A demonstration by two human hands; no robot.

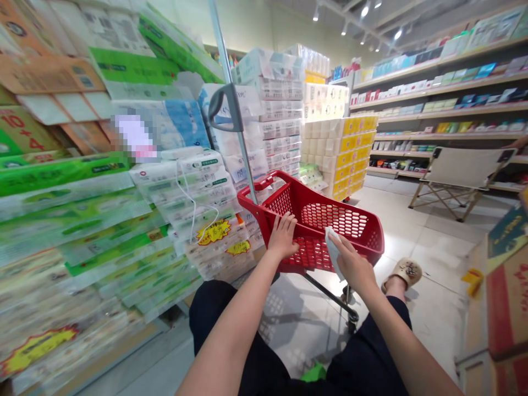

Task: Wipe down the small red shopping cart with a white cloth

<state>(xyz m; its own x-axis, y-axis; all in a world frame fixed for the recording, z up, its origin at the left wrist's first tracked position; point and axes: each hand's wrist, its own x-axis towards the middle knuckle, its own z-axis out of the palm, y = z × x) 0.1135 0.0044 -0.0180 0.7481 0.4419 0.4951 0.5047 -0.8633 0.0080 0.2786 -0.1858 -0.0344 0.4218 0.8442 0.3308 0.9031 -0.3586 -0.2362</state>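
A red plastic shopping cart basket point(373, 231) with perforated walls stands before me on a wheeled metal frame. My left hand point(283, 237) rests against its near side by the upper rim, fingers stretched out and thumb apart. A white cloth point(332, 253), perhaps a wipe or tissue, is held in my right hand point(355, 268) at the near wall's rim. That hand's fingers are closed on the cloth and partly hide it. From the cart's left end rises a metal pole point(247, 159) with a grey handle point(233, 110).
Stacked tissue packs point(103, 220) line the left side, a white cable point(193, 212) hanging over them. More packs point(358, 157) stand behind the cart. A folding chair point(462, 170) is near the shelves point(437, 104). Cardboard boxes point(507, 308) stand at right; a green object point(314, 372) lies below.
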